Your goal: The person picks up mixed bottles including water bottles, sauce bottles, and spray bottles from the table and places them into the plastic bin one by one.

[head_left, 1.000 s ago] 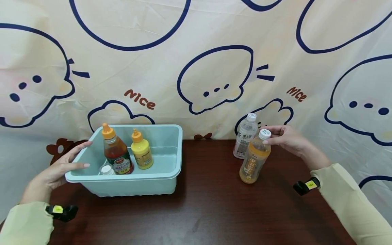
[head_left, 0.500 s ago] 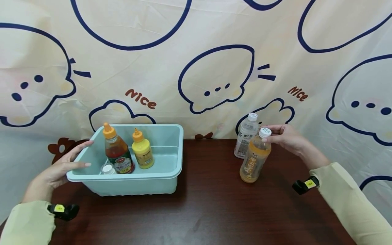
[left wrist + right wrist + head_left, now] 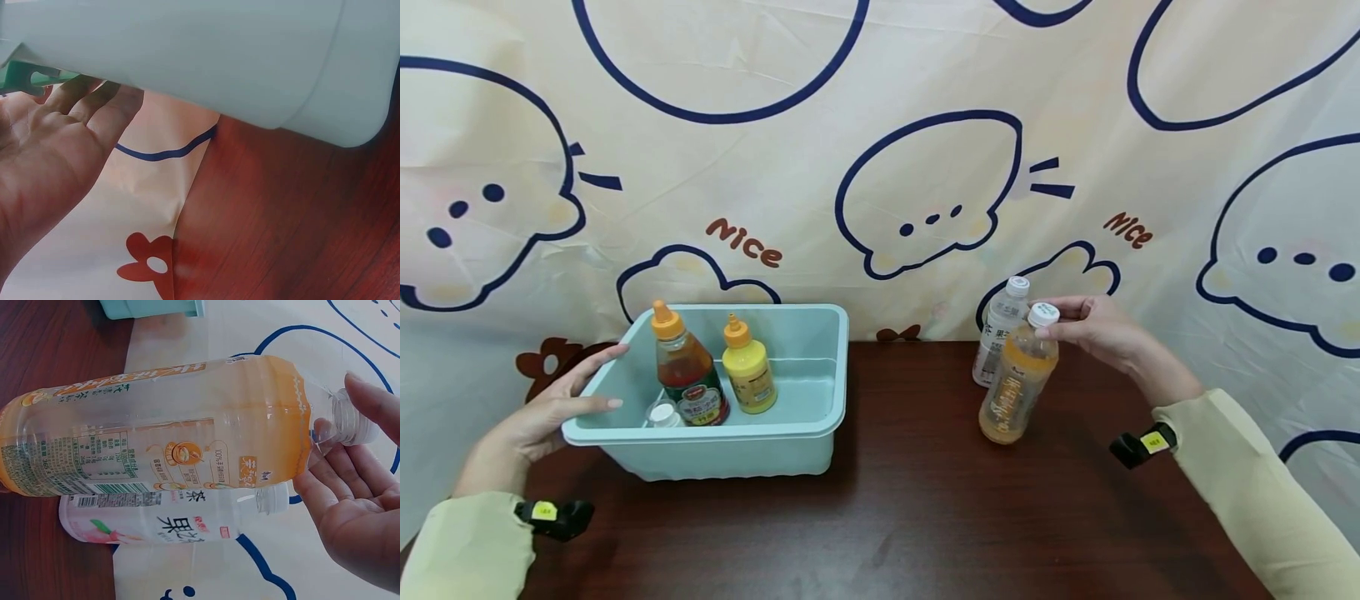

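My right hand pinches an orange-labelled plastic drink bottle near its white cap, thumb on one side and fingers round the neck. The bottle leans slightly and overlaps a second, pale-labelled bottle behind it; in the right wrist view this one shows a pink fruit print. At the left, my left hand grips the rim of a light blue plastic bin, its fingers hooked under the edge in the left wrist view. Inside the bin are a dark sauce bottle, a yellow squeeze bottle and a white-capped container.
A dark wooden table carries the bin and bottles. A cream cloth with blue cartoon outlines hangs right behind them. Each wrist wears a black camera strap.
The orange-labelled bottle and my right hand have shifted slightly left and up, covering more of the pale bottle. My left hand stays on the bin.
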### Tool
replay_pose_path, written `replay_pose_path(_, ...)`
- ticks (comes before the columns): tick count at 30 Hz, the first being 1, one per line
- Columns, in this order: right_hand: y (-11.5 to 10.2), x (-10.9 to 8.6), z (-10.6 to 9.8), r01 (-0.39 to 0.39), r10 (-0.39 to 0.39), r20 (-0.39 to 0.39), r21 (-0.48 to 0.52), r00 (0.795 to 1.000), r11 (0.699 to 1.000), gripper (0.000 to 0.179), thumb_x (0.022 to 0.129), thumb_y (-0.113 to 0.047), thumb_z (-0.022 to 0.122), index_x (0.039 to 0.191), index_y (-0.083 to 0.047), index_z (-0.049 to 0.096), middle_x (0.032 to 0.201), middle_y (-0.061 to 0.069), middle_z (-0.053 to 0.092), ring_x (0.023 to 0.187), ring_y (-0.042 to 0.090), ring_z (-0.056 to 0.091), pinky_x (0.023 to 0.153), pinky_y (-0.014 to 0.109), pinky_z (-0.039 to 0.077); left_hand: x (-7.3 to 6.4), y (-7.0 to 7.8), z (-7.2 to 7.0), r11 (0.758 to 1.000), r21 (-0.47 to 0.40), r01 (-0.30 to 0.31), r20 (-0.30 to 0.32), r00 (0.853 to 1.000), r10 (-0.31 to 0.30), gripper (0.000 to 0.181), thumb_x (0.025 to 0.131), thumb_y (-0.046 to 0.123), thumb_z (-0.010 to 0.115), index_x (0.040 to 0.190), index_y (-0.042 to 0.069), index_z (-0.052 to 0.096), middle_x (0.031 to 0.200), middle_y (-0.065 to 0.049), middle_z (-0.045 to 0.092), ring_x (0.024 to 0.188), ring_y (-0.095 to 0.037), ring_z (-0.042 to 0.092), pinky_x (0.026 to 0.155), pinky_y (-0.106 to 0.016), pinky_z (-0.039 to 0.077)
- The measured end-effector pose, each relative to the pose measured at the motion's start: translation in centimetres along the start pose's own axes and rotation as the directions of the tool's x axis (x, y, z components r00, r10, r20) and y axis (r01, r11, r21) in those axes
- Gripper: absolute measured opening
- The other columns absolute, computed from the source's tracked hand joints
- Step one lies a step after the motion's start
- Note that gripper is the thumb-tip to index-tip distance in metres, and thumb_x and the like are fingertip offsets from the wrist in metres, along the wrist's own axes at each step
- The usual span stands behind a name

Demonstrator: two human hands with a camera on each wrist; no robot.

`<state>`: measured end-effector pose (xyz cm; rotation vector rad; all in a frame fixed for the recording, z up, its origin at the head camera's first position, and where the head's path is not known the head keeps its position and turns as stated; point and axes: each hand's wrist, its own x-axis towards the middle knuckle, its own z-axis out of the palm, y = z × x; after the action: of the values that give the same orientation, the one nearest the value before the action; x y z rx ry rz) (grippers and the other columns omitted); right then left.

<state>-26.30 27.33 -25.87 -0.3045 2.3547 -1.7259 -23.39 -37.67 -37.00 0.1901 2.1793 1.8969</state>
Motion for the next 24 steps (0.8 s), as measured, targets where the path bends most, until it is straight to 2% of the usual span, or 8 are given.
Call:
replay_pose_path(3,-0.4,0.1,0.2,-0.014,0.014,-0.002,-0.036,1.000,0.999,0.047,0.080,-0.009,0.068,0.124,0.001,0.053,0.098,-0.012,0.064,0.095,0.007,0.057,0.081,0.019,0.046,-0.1,0.0,0.0,1.000,0.002,-0.001,0.000,1.000,0.001,0.069,0.089,0.002,0.051,0.139,0.042,0.026,0.137,-0.010,0.012,0.089,-0.004,0.053,0.068,-0.040,0.054)
replay_pose_path(6,-0.9,0.2,0.5,-0.022,0.022,-0.001,-0.055,1.000,0.998,0.049,0.080,-0.012,0.069,0.125,-0.001,0.052,0.100,-0.013,0.063,0.097,0.007,0.056,0.081,0.020,0.045,-0.1,0.0,0.0,1.000,0.003,-0.006,0.002,1.000,0.006,0.069,0.089,0.001,0.051,0.139,0.041,0.026,0.136,-0.008,0.014,0.089,-0.004,0.053,0.068,-0.040,0.054)
replay_pose_path(8,-1.1,0.3,0.7,-0.016,0.016,0.003,-0.050,1.000,0.999,0.044,0.080,-0.011,0.069,0.122,-0.007,0.057,0.101,-0.012,0.062,0.098,0.008,0.055,0.082,0.021,0.046,-0.1,0.0,-0.1,1.000,0.002,-0.009,0.003,1.000,0.009,0.068,0.089,0.001,0.050,0.139,0.041,0.026,0.136,-0.008,0.014,0.089,-0.004,0.053,0.068,-0.040,0.054)
replay_pose_path(13,-1.7,0.8,1.1,0.003,-0.002,0.010,-0.040,1.000,0.999,0.044,0.081,-0.010,0.068,0.123,-0.006,0.056,0.101,-0.011,0.062,0.097,0.008,0.056,0.081,0.022,0.047,-0.1,0.1,0.0,1.000,-0.004,-0.006,0.000,1.000,0.006,0.068,0.089,0.001,0.051,0.138,0.042,0.027,0.136,-0.009,0.013,0.088,-0.006,0.054,0.068,-0.039,0.054)
replay_pose_path(15,-2.0,0.9,1.3,0.012,-0.012,0.014,-0.039,1.000,0.999,0.048,0.081,-0.010,0.068,0.125,-0.001,0.053,0.099,-0.011,0.063,0.096,0.007,0.056,0.081,0.021,0.047,-0.1,0.1,0.1,1.000,-0.011,-0.007,-0.001,1.000,0.007,0.068,0.089,0.000,0.051,0.138,0.042,0.028,0.133,-0.006,0.018,0.087,-0.008,0.056,0.067,-0.040,0.054)
replay_pose_path(18,-2.3,1.2,1.6,0.033,-0.032,0.027,-0.041,0.999,0.999,0.046,0.081,-0.009,0.068,0.124,-0.004,0.055,0.098,-0.011,0.064,0.097,0.008,0.056,0.081,0.020,0.046,-0.2,0.1,0.1,1.000,-0.027,-0.014,0.002,1.000,0.014,0.067,0.088,-0.001,0.051,0.136,0.041,0.030,0.124,0.002,0.025,0.086,-0.011,0.058,0.066,-0.040,0.054)
replay_pose_path(22,-2.8,1.4,2.0,0.050,-0.048,0.040,-0.050,0.998,0.997,0.038,0.081,-0.009,0.067,0.118,-0.008,0.060,0.098,-0.009,0.065,0.097,0.010,0.056,0.082,0.022,0.046,-0.2,0.1,0.2,0.999,-0.030,-0.017,0.004,1.000,0.017,0.067,0.088,-0.001,0.051,0.136,0.042,0.031,0.119,0.007,0.027,0.085,-0.015,0.060,0.065,-0.041,0.054)
replay_pose_path(24,-3.1,1.5,2.3,0.045,-0.043,0.040,-0.056,0.998,0.997,0.039,0.081,-0.010,0.067,0.119,-0.006,0.059,0.098,-0.008,0.065,0.097,0.011,0.056,0.083,0.022,0.046,-0.2,0.2,0.1,1.000,-0.024,-0.015,0.004,1.000,0.015,0.067,0.088,0.000,0.051,0.136,0.042,0.030,0.119,0.007,0.027,0.085,-0.015,0.060,0.065,-0.042,0.054)
